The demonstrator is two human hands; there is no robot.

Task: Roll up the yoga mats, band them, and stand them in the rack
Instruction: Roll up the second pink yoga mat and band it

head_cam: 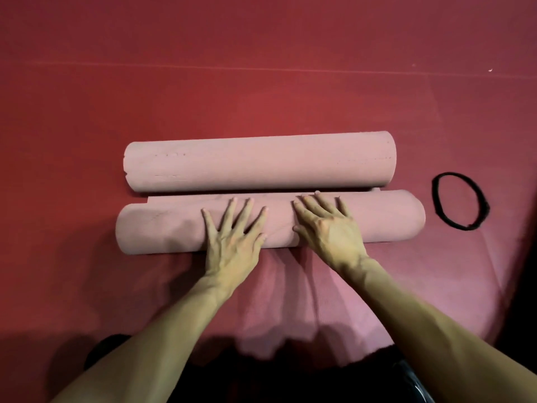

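Two pink rolls of yoga mat lie side by side across the red floor. The near roll (162, 228) is the thicker one, with a short flat strip of mat (180, 197) showing between it and the far roll (261, 162). My left hand (232, 237) presses flat on top of the near roll, fingers spread and straight. My right hand (328, 228) presses on the same roll just to the right, fingers straight and reaching its far edge. A black elastic band (460, 200) lies loose on the floor to the right of the rolls.
A red padded floor (261, 68) stretches in all directions, with a faint seam line across the far part. Dark clothing or knees fill the bottom edge of the view. No rack is in view.
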